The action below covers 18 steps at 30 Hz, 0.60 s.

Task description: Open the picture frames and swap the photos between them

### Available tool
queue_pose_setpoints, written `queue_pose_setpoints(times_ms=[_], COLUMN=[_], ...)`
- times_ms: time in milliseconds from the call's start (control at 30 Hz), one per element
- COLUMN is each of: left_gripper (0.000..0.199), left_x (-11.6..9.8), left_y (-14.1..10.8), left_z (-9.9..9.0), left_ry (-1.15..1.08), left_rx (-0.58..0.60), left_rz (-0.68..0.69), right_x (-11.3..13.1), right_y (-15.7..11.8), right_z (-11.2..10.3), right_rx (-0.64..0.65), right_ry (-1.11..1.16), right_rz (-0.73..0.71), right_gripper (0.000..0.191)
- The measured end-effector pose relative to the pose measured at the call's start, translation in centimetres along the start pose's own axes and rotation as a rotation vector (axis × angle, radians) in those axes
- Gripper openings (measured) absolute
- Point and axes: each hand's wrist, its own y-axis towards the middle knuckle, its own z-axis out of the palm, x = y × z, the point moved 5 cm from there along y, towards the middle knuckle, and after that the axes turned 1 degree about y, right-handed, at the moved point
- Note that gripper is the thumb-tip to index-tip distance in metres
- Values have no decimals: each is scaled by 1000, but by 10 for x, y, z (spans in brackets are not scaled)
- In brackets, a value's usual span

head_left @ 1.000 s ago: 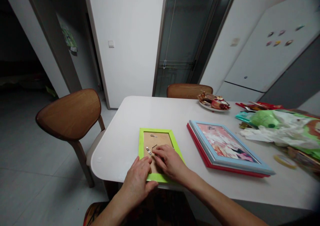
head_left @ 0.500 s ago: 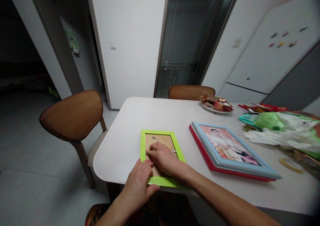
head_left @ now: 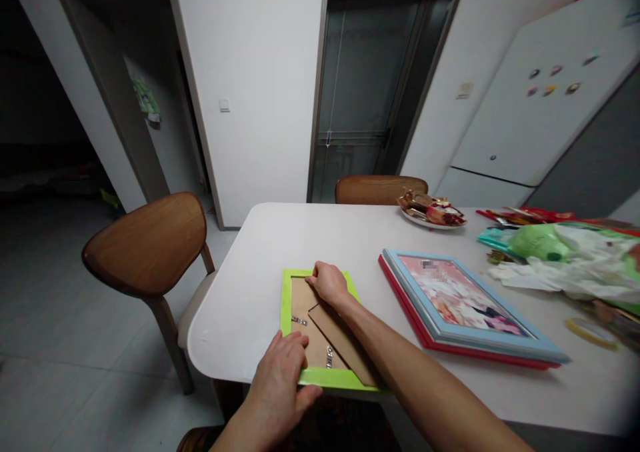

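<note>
A lime-green picture frame [head_left: 287,299] lies face down at the table's near edge, its brown backing board [head_left: 303,341] showing. Metal clips sit on the board, one at the left side [head_left: 299,320] and another at the lower edge [head_left: 329,357]. A brown support flap [head_left: 345,345] slants across the right part of the back. My left hand [head_left: 283,365] is on the lower left corner, with the thumb along the bottom edge and fingers over the left side. Fingers curled together, my right hand [head_left: 330,283] works at the top inner edge; what its fingertips pinch is hidden.
Right of the green frame is a stack of frames, a blue one [head_left: 470,305] over a red one [head_left: 425,335]. A plate of wrapped items [head_left: 433,222], plastic bags [head_left: 575,249] and a tape roll [head_left: 590,334] are farther off. A wooden chair [head_left: 150,239] stands at left.
My right hand has moved from the middle of the backing up to its top edge. The left and lower clips and the slanted flap now show. My left hand stays at the corner.
</note>
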Motion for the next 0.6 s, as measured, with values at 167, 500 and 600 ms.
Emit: queue_pose_setpoints(times_ms=[167, 500, 600], left_gripper=[33, 46, 42], left_x=[-3, -22, -25], left_y=[-2, 0, 3], left_z=[-5, 17, 2], left_ry=[42, 100, -42], left_rx=[24, 54, -69], left_rz=[-9, 29, 57], right_x=[-3, -28, -48], right_y=[2, -43, -74], right_z=[-7, -63, -78], right_rx=[-36, -133, -248], right_ry=[93, 428, 820], right_rz=[28, -24, 135], right_gripper=[14, 23, 27])
